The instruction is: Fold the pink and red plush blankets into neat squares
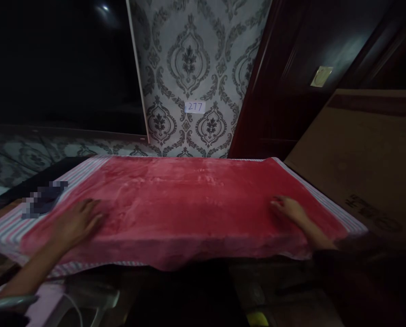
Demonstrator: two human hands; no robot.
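A red plush blanket (pixel 189 200) lies spread over a table, hanging a little over the near edge. Over its left part rests my left hand (pixel 75 222), palm down with the fingers apart. My right hand (pixel 289 209) lies on the right part of the blanket, its fingers stretched out and slightly blurred. Neither hand holds anything that I can see. A pale striped cloth (pixel 8 230) shows beyond the blanket's left side and again along the right side.
A dark pixelated item (pixel 46 198) lies at the left on the striped cloth. A large cardboard box (pixel 369 159) stands at the right. Behind are a dark screen (pixel 60 63), patterned wallpaper with a paper label (pixel 195 107), and a dark wooden panel. A white plastic stool (pixel 97 297) is below left.
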